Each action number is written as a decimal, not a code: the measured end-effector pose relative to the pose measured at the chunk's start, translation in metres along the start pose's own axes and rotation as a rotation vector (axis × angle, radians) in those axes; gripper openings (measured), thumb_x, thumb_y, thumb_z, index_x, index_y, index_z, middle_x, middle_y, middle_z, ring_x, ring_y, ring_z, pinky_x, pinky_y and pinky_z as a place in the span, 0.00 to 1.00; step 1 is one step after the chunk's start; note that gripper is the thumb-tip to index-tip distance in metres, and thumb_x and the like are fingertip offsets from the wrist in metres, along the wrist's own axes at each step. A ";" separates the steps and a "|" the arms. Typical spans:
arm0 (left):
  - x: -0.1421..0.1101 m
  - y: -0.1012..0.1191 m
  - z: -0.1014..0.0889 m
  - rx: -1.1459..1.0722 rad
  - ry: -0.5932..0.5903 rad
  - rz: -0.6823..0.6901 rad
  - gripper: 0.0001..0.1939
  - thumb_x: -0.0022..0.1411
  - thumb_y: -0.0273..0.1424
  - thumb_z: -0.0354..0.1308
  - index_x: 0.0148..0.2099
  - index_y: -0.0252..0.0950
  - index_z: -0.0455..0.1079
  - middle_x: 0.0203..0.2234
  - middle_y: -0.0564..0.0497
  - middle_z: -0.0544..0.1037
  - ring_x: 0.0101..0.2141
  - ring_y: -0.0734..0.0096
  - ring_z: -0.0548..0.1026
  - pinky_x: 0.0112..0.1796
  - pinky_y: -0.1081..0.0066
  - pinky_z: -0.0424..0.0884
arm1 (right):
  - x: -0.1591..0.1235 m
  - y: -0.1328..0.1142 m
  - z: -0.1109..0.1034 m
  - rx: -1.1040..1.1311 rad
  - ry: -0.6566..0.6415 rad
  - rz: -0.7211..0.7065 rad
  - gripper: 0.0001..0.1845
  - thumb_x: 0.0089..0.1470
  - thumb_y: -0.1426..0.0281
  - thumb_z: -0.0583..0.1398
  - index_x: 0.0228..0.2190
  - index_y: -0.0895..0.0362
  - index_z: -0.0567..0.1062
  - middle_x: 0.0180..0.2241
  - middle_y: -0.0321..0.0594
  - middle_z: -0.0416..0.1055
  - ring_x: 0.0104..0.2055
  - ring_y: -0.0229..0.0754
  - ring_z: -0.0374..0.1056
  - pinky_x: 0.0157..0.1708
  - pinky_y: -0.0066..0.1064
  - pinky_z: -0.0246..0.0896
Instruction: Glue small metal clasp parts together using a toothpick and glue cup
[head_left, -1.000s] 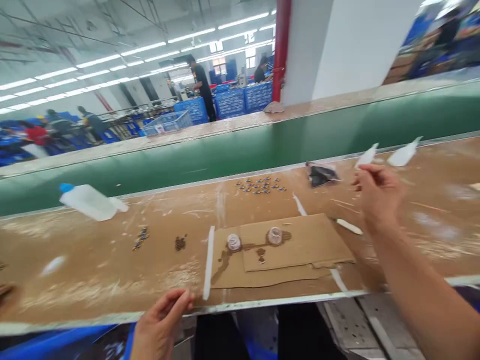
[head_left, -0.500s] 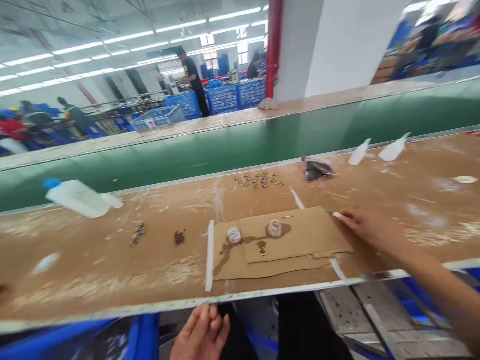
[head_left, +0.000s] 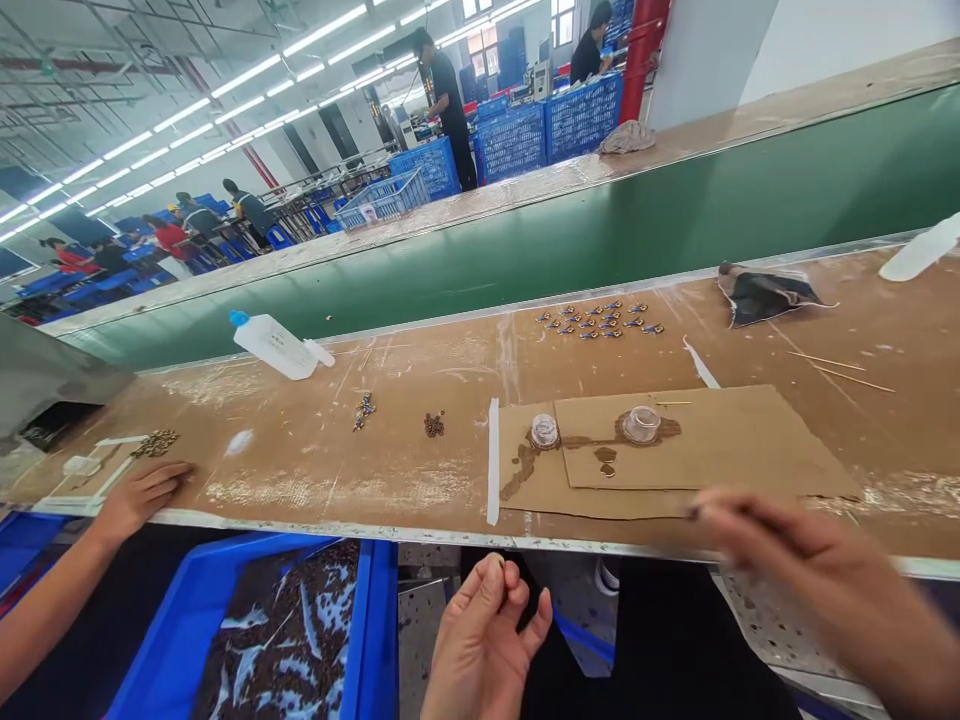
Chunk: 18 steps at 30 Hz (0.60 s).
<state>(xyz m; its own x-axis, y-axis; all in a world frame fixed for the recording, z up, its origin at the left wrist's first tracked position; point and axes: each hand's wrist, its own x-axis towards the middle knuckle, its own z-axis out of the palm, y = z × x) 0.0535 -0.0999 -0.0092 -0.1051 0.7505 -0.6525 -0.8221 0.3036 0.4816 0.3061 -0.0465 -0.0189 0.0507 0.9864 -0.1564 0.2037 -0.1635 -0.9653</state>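
In front of my lap, below the table's front edge, my left hand [head_left: 487, 625] is closed in a pinch, with the thumb and index finger pressed together. Whatever they hold is too small to name. My right hand [head_left: 810, 580] is over the front edge to the right, blurred by motion. Its fingers are drawn together around something dark at the tips that I cannot make out. Just left of it lie overlapping cardboard sheets [head_left: 720, 440], wet in patches. On them stand two small clear cups [head_left: 545, 431], [head_left: 642, 424] and a thin stick [head_left: 673, 403].
Several small blue-and-gold pieces [head_left: 600, 321] lie behind the cardboard. A pile of tiny brown parts [head_left: 434, 425] and a white bottle [head_left: 276, 345] are to the left. Another person's hand [head_left: 146, 497] rests at far left, near a blue bin [head_left: 375, 620]. A dark bag [head_left: 772, 298] lies behind.
My right hand has come back from the cardboard's right end toward the table's front edge. My left hand stays low, still pinched. The view has turned left, bringing in another person's hand.
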 end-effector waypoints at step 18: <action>-0.029 -0.008 0.010 0.023 -0.124 -0.203 0.13 0.39 0.29 0.74 0.25 0.34 0.72 0.23 0.52 0.70 0.32 0.70 0.72 0.40 0.62 0.70 | -0.031 -0.037 0.090 0.310 -0.712 0.159 0.18 0.51 0.57 0.60 0.26 0.61 0.71 0.26 0.40 0.71 0.29 0.35 0.67 0.29 0.25 0.62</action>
<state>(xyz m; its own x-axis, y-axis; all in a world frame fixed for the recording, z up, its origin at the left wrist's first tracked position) 0.0688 -0.1175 0.0118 0.1317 0.7389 -0.6608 -0.8065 0.4674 0.3620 0.2086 -0.0698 0.0024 -0.6028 0.7424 -0.2924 -0.0404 -0.3943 -0.9181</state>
